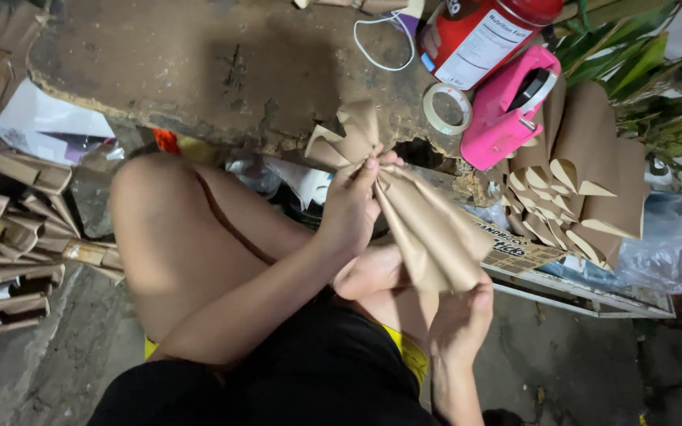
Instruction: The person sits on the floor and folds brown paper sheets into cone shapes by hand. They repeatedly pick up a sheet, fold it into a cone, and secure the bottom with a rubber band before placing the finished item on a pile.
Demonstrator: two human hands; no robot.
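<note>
Your left hand is pinched shut around the narrow waist of a brown paper cone bundle, fingers and thumb pressed together where the paper gathers. Above that grip the paper fans out into short folded points, which sit just in front of the edge of the worn wooden board; below it the long brown sheets slope down and to the right. Your right hand meets them at their lower end, fingers curled closed over the bottom edge of the paper, so the bundle stretches between your two hands, slanting from upper left to lower right over your lap. Your bare knee rises to the left of the left hand. On the board, beyond the bundle, lie a roll of clear tape and, touching it on the right, a pink tape dispenser, with a red jar behind them. To the right of the dispenser a stack of finished brown cones leans, points overlapping, near green leaves. At far left, well apart from both hands, more folded brown paper pieces are piled up.
</note>
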